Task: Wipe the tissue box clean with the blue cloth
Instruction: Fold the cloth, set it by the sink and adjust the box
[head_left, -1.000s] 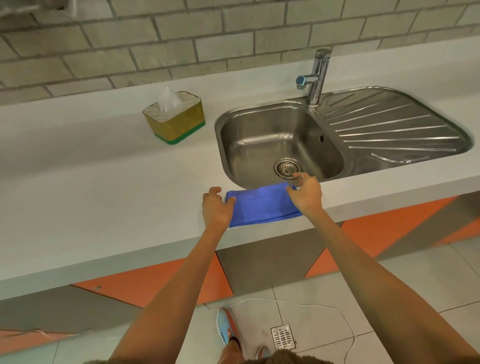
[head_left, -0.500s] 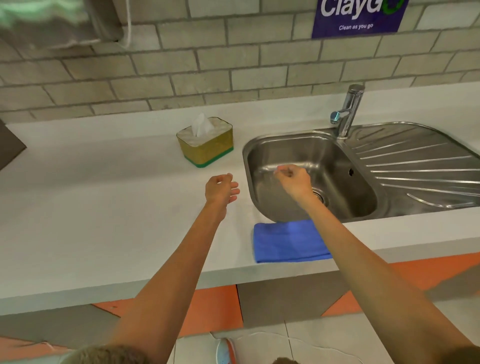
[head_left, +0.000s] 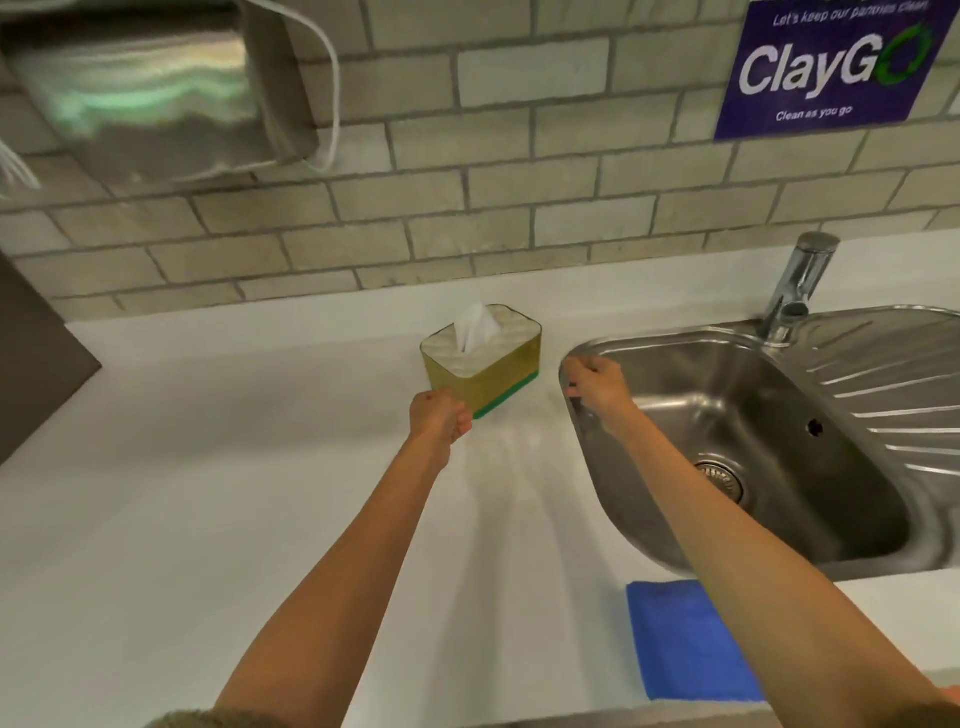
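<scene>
White counter (head_left: 218, 519) runs under a wall of pale bricks, and that is where I am working. My left hand (head_left: 439, 415) is curled in a loose fist with nothing in it, right at the near corner of the tissue box (head_left: 483, 364). I cannot tell if it touches the box yet. My right hand (head_left: 592, 382) is curled too and holds nothing. It hangs over the left rim of the sink (head_left: 571, 415), just beside the box.

I think I am reaching to take the box with both hands. To do this well, I should hold it by its yellow sides, one hand on each side, and keep off the white tissue (head_left: 475, 325) poking out of the top so it stays neat. Then I should bring the box near to me.

The blue cloth (head_left: 675, 639) lies flat at the front edge of the counter, well apart from the box, partly under my right arm. I still need to pick it up before any wiping.

The sink bowl is close on the right, so the box could slip in. A tap (head_left: 795, 286) stands behind it. A shiny metal box (head_left: 156, 93) and a blue sign (head_left: 831, 67) hang on the wall, out of my way.
</scene>
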